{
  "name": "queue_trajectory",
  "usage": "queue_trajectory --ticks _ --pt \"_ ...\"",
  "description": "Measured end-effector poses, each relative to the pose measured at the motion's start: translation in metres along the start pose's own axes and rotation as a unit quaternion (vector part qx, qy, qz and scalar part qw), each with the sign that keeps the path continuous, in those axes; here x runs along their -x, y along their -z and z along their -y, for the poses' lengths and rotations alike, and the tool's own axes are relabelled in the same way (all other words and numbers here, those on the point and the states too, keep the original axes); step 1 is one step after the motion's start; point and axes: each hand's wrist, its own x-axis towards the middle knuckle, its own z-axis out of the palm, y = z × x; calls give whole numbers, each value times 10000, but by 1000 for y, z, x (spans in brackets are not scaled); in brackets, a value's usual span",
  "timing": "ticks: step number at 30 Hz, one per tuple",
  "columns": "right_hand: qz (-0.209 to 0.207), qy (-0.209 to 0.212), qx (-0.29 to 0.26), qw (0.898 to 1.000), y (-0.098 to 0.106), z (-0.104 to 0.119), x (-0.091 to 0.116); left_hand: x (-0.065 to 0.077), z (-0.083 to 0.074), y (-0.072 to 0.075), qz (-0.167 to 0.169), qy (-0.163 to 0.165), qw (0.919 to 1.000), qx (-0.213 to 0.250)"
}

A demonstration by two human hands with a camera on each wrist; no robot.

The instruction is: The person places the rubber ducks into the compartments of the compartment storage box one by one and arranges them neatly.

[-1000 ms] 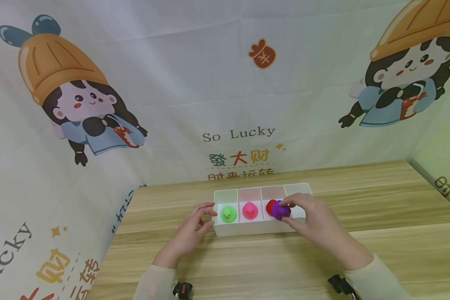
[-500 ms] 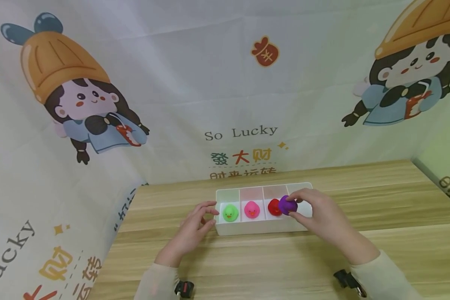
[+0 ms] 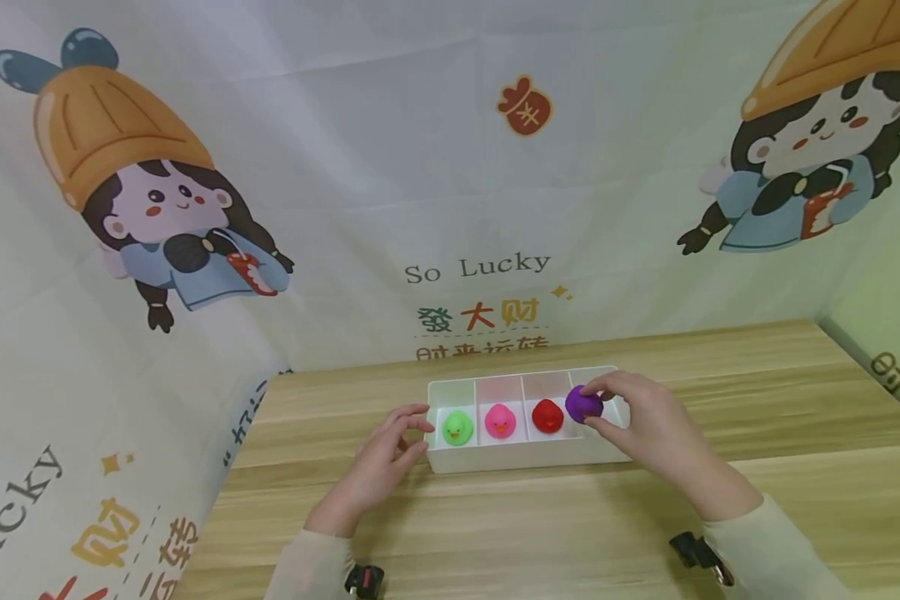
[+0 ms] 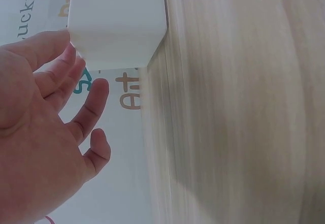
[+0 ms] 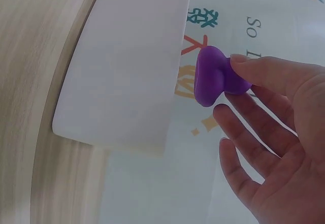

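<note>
In the head view a white divided box (image 3: 525, 457) stands on the table. From left to right its compartments hold a green rubber duck (image 3: 457, 428), a pink rubber duck (image 3: 500, 422) and a red rubber duck (image 3: 547, 416). Above the rightmost compartment, my right hand (image 3: 648, 425) pinches a purple rubber duck (image 5: 216, 76) between thumb and fingers; the right wrist view shows it higher than the box rim. At the box's left end is my left hand (image 3: 386, 454), its fingers loosely bent. Its fingertips are at the box corner in the left wrist view.
The wood-grain table (image 3: 495, 533) extends around the box on every side. Behind it hangs a white printed cloth (image 3: 390, 167), which also covers the left side.
My right hand has carried the purple duck rightward, from in front of the red duck to over the rightmost compartment. The red duck now shows fully. My left hand stays at the box's left end.
</note>
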Motion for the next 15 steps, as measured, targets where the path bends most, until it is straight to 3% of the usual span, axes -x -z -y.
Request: queue_trajectory --ticks 15 --pt "178 -411 112 9989 8 -14 -1 0 4 -2 -6 -44 10000 46"
